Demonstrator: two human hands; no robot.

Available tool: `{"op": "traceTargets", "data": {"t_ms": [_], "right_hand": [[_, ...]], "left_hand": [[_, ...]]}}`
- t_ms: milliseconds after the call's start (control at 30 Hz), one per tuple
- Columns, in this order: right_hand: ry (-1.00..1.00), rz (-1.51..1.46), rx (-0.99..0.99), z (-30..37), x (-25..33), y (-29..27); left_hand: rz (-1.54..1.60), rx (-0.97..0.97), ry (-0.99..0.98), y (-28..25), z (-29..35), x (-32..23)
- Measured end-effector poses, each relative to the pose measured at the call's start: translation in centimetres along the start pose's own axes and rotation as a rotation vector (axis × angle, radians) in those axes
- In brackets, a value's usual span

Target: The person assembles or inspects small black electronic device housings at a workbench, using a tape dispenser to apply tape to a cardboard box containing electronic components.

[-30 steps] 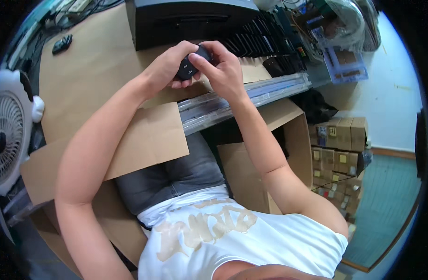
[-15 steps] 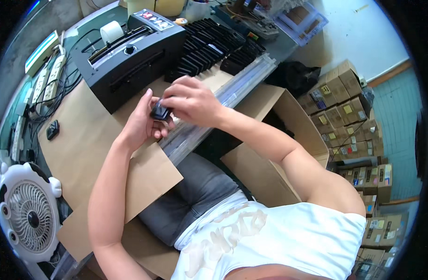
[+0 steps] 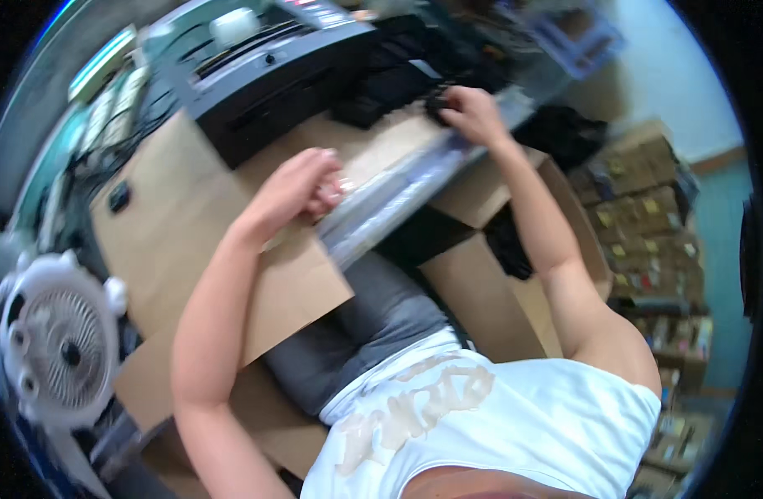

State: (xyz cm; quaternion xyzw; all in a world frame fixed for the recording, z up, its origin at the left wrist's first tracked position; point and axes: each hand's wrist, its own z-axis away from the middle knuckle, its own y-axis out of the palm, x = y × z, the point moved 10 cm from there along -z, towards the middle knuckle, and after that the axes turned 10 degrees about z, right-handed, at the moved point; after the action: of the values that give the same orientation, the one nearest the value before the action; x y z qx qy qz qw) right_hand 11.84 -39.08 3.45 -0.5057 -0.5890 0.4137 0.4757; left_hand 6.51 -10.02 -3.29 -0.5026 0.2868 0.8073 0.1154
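Although much of the view is blurred, a black piece can be made out at the right hand, where it is pinched between thumb and fingertips. It is held by the right end of the black stack, near the clear strip; whether the stack is touched by it cannot be told. The left hand is held well apart from the right, its fingers curled loosely near the strip's left end; whether anything is held in it cannot be told. Under it, the table is covered by cardboard. Beyond, a dark machine is placed, with a white roll set behind its front edge. A small black fob is seen near the cardboard's left edge, and a white fan is placed nearer the body. To the right, boxes are stacked, with a black bag seen beside them.
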Motion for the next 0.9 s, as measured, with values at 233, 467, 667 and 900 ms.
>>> {"op": "traceTargets", "data": {"t_ms": [233, 467, 667, 900], "right_hand": [[-0.051, -0.016, -0.189, -0.1, -2.0, 0.2], [-0.072, -0.059, -0.331, 1.0, -1.9, 0.2], [-0.016, -0.107, -0.329, 0.5, -0.3, -1.0], [0.048, -0.04, -0.421, 2.6, -1.0, -1.3]], "left_hand": [[-0.981, -0.158, 0.669, 2.1, 3.1, -5.7], [-1.32, -0.871, 1.075, -4.3, 14.5, -17.3], [-1.879, -1.226, 0.199, -27.9, 15.2, -15.3], [-2.096, -0.677, -0.419, -28.0, 10.8, -11.2]]}}
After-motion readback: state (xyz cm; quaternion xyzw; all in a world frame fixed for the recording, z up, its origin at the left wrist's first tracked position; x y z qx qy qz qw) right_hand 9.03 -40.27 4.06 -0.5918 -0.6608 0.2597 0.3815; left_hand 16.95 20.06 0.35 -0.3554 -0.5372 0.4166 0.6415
